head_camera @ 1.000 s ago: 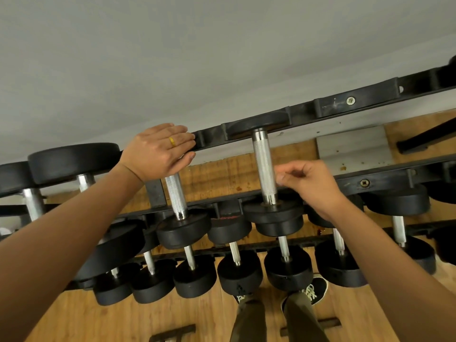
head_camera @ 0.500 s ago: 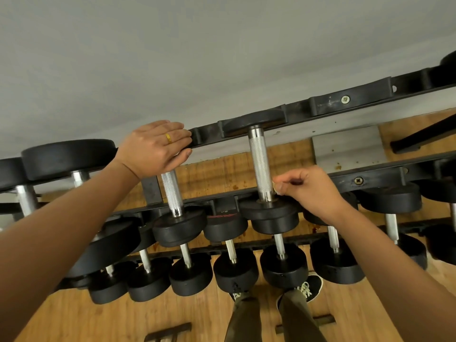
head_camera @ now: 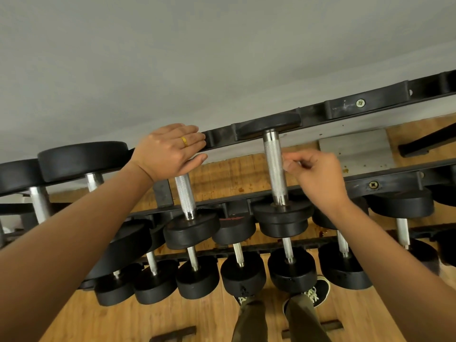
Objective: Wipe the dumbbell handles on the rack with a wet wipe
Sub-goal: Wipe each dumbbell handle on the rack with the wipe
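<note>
Head view: right grip (head_camera: 318, 176) pinched narrow, wipe not discernible; knurled dumbbell handle (head_camera: 274, 169) just left of it. Left grip (head_camera: 167, 151) flat, empty. Judged rigid, heavy, rough: wrap mid-shaft.

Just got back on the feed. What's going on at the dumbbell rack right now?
A person stands over the rack, shoes visible on the wood floor below. The left hand rests flat on the rack's far rail, above the end of one dumbbell. The right hand has its fingertips pinched together against the right side of the knurled handle of the neighbouring top-tier dumbbell. The fingertips are blurred, so I cannot tell whether they hold a wipe.
</note>
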Tool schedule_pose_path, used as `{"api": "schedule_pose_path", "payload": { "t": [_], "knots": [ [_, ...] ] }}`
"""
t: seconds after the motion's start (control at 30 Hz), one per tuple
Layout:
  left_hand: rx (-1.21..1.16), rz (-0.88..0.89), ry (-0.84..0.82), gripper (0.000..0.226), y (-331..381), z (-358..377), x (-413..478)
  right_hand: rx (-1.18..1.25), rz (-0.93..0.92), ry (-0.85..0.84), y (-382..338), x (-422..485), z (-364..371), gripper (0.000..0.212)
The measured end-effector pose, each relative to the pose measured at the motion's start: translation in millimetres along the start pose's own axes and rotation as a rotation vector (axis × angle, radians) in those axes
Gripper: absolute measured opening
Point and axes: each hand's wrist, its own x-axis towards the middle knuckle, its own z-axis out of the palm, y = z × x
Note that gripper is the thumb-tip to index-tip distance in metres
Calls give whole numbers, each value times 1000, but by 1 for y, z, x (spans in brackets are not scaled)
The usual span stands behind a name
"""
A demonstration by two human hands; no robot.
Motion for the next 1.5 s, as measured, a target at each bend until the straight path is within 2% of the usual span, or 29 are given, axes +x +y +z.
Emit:
{"api": "schedule_pose_path", "payload": {
  "t": [0.13,0.2,0.33,0.5,0.63,0.77,1.0,1.2,1.27,1.4,1.5],
  "knots": [
    [-13,6,-6,29,1,-1,2,-156,-86,31,-16,27,-1,14],
    [-2,-3,-4,28,1,0,1,-139,-102,44,-22,34,0,15],
    [-15,-8,-10,28,1,1,2,-136,-58,55,-2,-9,3,16],
    [16,7,-5,28,-2,0,2,69,20,50,4,-1,3,16],
    [16,10,-14,28,1,1,2,156,9,70,4,2,5,19],
    [13,5,-11,28,1,1,1,42,15,43,21,-35,2,21],
    [17,19,-1,27,1,1,2,43,-1,28,6,-14,-2,19],
    [22,18,-1,28,1,1,1,-74,76,-109,10,-42,-12,17],
    [19,23,-3,29,1,1,1,-50,23,-74,1,-28,-13,16],
    [23,24,3,29,-1,1,1,76,2,125,-20,11,-5,23],
    [21,24,12,28,-1,2,1,60,1,155,-24,26,6,16]
  ]
}}
